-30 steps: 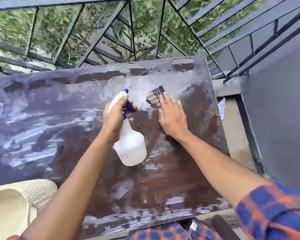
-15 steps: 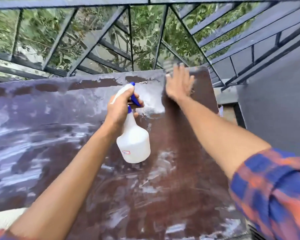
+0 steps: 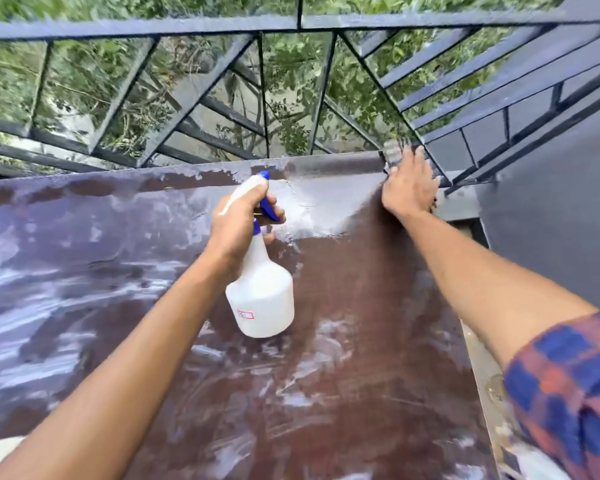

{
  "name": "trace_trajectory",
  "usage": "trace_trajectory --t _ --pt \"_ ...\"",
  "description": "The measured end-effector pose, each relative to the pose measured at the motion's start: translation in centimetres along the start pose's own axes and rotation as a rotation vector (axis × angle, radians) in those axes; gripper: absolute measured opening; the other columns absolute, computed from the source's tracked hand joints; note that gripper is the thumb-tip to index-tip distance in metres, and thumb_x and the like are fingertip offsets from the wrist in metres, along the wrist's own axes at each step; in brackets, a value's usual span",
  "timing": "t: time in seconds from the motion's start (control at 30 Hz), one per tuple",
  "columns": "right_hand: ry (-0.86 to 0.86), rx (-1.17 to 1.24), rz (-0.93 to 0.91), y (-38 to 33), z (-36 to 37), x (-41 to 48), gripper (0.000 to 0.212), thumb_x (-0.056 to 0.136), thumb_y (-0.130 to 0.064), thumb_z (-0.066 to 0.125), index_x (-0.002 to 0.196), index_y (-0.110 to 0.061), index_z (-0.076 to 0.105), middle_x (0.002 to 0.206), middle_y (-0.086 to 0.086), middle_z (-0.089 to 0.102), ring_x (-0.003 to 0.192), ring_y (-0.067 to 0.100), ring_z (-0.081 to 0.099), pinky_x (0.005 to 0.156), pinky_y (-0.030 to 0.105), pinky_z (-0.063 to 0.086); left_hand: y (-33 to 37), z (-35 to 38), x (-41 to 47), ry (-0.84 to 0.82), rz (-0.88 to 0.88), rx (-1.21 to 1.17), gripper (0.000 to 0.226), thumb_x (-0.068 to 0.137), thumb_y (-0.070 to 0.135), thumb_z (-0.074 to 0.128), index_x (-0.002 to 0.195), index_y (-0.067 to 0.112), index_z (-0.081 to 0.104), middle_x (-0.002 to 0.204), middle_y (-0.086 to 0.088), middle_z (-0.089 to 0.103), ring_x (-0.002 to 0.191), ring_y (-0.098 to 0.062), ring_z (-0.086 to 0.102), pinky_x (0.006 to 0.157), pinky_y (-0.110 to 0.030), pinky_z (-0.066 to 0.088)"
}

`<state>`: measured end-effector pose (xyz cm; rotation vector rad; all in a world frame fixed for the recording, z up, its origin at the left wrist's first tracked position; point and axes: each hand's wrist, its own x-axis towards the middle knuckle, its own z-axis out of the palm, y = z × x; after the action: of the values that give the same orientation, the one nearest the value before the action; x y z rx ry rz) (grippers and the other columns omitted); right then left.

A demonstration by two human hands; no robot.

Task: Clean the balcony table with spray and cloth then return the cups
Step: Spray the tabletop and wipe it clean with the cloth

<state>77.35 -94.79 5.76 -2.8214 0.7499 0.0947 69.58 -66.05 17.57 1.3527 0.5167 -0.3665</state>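
Left hand (image 3: 238,230) is wrapped round the neck of the spray bottle (image 3: 262,296): white translucent plastic, bell-shaped body, blue trigger under one finger, small red-bordered label low down. The bottle is held over mid table, nozzle pointing far. Right hand (image 3: 409,187) lies flat, fingers straight, pressing the cloth (image 3: 392,150) onto the far right corner. Only a blurred grey edge shows past the fingertips. Hands well apart. Table (image 3: 361,306): flat brown slab, wet, whitish smears. Black metal railing (image 3: 257,26) with angled bars beyond. Plaid sleeve (image 3: 568,386) near right.
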Motion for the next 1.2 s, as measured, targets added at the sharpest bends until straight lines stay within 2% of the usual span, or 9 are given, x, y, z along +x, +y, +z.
trace_trajectory --t 0.07,0.17,0.33,0.5,0.67,0.83,1.0,1.1,1.2 --pt "0.000 0.025 -0.016 -4.6 1.0 -2.0 0.066 0.101 -0.016 0.044 0.161 -0.021 0.019 0.170 0.002 0.012 0.155 0.024 0.016 0.124 0.056 0.008 0.1 -1.1 -0.4 0.036 0.002 0.006 0.024 0.103 0.026 0.054 0.082 0.016 0.062 0.065 0.001 0.067 0.074 -0.024 0.066 0.075 -0.037 0.051" --pt "-0.072 0.078 -0.334 -12.3 2.6 -7.1 0.073 0.095 -0.004 0.038 0.162 -0.023 0.015 0.170 0.003 0.009 0.156 0.024 0.011 0.125 0.057 0.005 0.3 -3.2 -0.8 0.084 -0.029 0.068 0.026 0.102 0.031 0.053 0.083 0.016 0.059 0.072 -0.004 0.067 0.076 -0.021 0.069 0.054 -0.023 0.045" --pt "-0.187 0.096 -0.735 -13.3 3.7 -12.3 0.059 0.102 -0.021 0.042 0.159 -0.021 0.028 0.167 0.008 0.023 0.152 0.031 0.025 0.124 0.052 0.015 0.5 -5.4 -1.0 0.145 -0.018 0.040 0.025 0.101 0.029 0.055 0.085 0.011 0.061 0.066 -0.005 0.067 0.068 -0.019 0.069 0.053 -0.025 0.047" --pt "0.009 0.033 -0.343 -2.0 1.6 -4.4 0.056 0.099 -0.033 0.028 0.152 -0.018 0.039 0.161 0.013 0.035 0.141 0.035 0.041 0.113 0.055 0.037 0.4 -5.8 -1.6 0.112 -0.028 0.042 0.024 0.101 0.030 0.055 0.086 0.012 0.061 0.067 -0.004 0.068 0.070 -0.018 0.069 0.051 -0.023 0.046" --pt "-0.022 0.016 0.096 -1.1 0.6 -1.1 0.063 0.103 -0.024 0.044 0.161 -0.021 0.020 0.170 0.004 0.013 0.154 0.028 0.018 0.123 0.055 0.015 0.0 -6.2 -2.3 0.080 -0.022 0.045 0.024 0.102 0.027 0.053 0.094 0.006 0.060 0.073 -0.007 0.067 0.073 -0.020 0.069 0.052 -0.026 0.045" --pt "-0.022 0.025 -0.301 -13.0 3.4 -8.1 0.079 0.086 -0.002 0.055 0.157 -0.025 0.028 0.164 0.001 0.029 0.146 0.024 0.033 0.119 0.056 0.026 -0.3 -7.2 -2.7 0.099 -0.028 0.055 0.024 0.102 0.029 0.054 0.089 0.010 0.061 0.070 -0.006 0.068 0.073 -0.022 0.069 0.066 -0.033 0.048" --pt "-0.182 0.009 -0.779 -12.9 4.4 -14.0 0.057 0.102 -0.030 0.042 0.158 -0.023 0.031 0.167 0.006 0.024 0.151 0.028 0.026 0.124 0.053 0.018 -0.6 -7.7 -2.7 0.127 -0.040 0.060 0.025 0.101 0.031 0.055 0.083 0.014 0.061 0.065 -0.002 0.068 0.072 -0.021 0.068 0.064 -0.031 0.045" --pt "-0.079 0.057 -0.644 -6.1 3.1 -11.0 0.053 0.099 -0.041 0.037 0.151 -0.030 0.041 0.163 0.008 0.033 0.146 0.028 0.036 0.121 0.050 0.026 -0.7 -7.7 -2.8 0.111 -0.054 0.052 0.026 0.101 0.034 0.054 0.081 0.018 0.060 0.068 -0.001 0.068 0.074 -0.020 0.069 0.061 -0.029 0.042" --pt "0.008 0.048 -0.259 1.4 1.0 -5.6 0.060 0.101 -0.040 0.034 0.157 -0.019 0.033 0.164 0.017 0.028 0.147 0.034 0.032 0.121 0.050 0.024 -0.9 -7.2 -3.0 0.097 -0.067 0.054 0.027 0.101 0.035 0.053 0.080 0.019 0.059 0.070 -0.001 0.067 0.076 -0.020 0.069 0.059 -0.027 0.041"
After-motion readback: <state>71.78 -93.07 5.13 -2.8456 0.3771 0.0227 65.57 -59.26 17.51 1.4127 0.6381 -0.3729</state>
